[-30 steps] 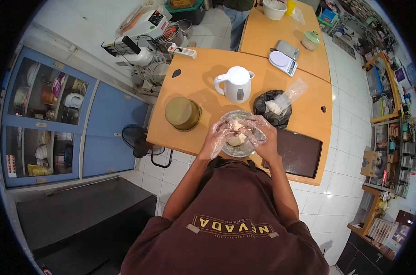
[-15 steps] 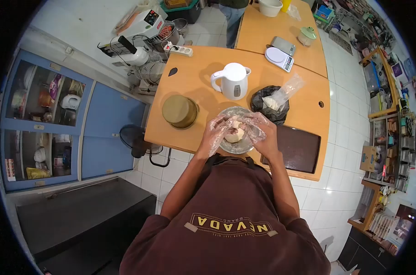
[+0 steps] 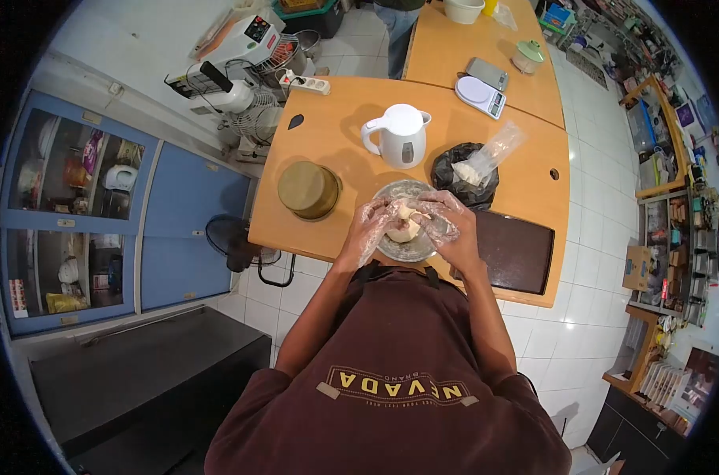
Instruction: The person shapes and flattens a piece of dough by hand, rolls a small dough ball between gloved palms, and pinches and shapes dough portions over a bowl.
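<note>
A small piece of dough (image 3: 408, 212) sits between the fingertips of the left hand (image 3: 369, 227) and right hand (image 3: 454, 227), both floury, fingers curled in and closed on it. Below, a larger lump (image 3: 404, 233) lies in the metal bowl (image 3: 409, 255); whether the two join is hidden. The step looks like shaping by finger, calling for a light, even pinch over the bowl. The kettle (image 3: 403, 141) stands beyond, the tray (image 3: 519, 252) to the right.

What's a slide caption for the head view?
White-coated left hand and right hand hold a small pale dough piece over a round grey bowl.
</note>
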Available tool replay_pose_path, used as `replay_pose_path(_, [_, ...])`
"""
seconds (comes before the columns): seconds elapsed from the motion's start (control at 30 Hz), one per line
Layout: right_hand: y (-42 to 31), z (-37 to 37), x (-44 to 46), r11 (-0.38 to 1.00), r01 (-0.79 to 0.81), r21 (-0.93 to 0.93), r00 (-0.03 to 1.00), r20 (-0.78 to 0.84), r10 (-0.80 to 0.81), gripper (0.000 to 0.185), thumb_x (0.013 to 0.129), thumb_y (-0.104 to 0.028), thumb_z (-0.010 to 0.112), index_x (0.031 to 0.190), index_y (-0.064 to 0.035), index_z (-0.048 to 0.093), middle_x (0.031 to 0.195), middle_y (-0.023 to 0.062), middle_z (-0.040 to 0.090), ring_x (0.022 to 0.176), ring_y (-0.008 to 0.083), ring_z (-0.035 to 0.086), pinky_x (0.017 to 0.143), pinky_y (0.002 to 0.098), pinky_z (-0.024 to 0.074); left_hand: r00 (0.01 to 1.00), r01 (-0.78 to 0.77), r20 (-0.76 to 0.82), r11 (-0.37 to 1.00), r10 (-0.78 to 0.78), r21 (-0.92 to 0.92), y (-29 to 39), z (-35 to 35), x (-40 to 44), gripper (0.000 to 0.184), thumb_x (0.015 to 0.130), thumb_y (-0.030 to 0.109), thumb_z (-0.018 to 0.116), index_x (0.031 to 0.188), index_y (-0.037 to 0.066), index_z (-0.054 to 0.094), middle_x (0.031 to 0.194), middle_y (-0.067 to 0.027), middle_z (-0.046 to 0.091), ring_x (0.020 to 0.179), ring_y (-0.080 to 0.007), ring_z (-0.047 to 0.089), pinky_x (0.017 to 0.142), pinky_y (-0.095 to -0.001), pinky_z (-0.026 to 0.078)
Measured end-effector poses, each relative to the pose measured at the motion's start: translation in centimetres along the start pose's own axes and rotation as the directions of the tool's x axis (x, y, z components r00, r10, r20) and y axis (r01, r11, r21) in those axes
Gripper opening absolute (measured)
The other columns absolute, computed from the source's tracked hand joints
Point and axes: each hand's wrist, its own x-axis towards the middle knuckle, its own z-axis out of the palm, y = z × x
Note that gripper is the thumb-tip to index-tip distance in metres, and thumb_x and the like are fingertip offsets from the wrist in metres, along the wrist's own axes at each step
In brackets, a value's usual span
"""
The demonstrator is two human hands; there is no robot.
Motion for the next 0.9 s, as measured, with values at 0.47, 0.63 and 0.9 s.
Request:
replay_pose_path(0.47, [0.1,-0.8,-1.2,0.997,-0.077,-0.025,0.997,-0.016,0.077,0.023,0.083,-0.005,0.079,0.106,-0.0006,0.077,0.111,0.0156,0.074,0.102,0.0344,0.073,0.092,0.0406,0.055,0.999,-0.016,0.033,0.997,0.019,-0.081,-1.5,0.9,0.3,0.034,0.104,0.021,0.066,0.122,-0.008,0.063,0.114,-0.0145,0.069,0.1,-0.0212,0.07,0.089,-0.0376,0.059])
replay_pose_path(0.63, [0.7,-0.6,-1.4,0.997,-0.045,-0.067,0.999,-0.002,0.045,0.022,0.083,0.0,0.078,0.105,-0.0005,0.077,0.104,0.0143,0.073,0.096,0.0299,0.071,0.087,0.0375,0.0549,0.997,0.066,0.029,0.998,-0.066,-0.014,-2.1,0.0,0.0,0.044,0.102,0.024,0.069,0.127,-0.011,0.059,0.116,-0.0154,0.068,0.102,-0.0195,0.07,0.088,-0.0346,0.059])
replay_pose_path(0.9, [1.3,0.0,-1.4,0.988,-0.15,0.036,0.988,-0.033,0.151,0.025,0.085,-0.004,0.078,0.109,-0.0012,0.077,0.105,0.0173,0.075,0.097,0.0336,0.073,0.089,0.0404,0.0562,0.999,-0.023,0.029,0.999,0.024,-0.04,-1.3,0.4,0.0,0.042,0.101,0.016,0.069,0.129,-0.013,0.057,0.122,-0.0176,0.066,0.109,-0.0228,0.068,0.095,-0.0365,0.059])
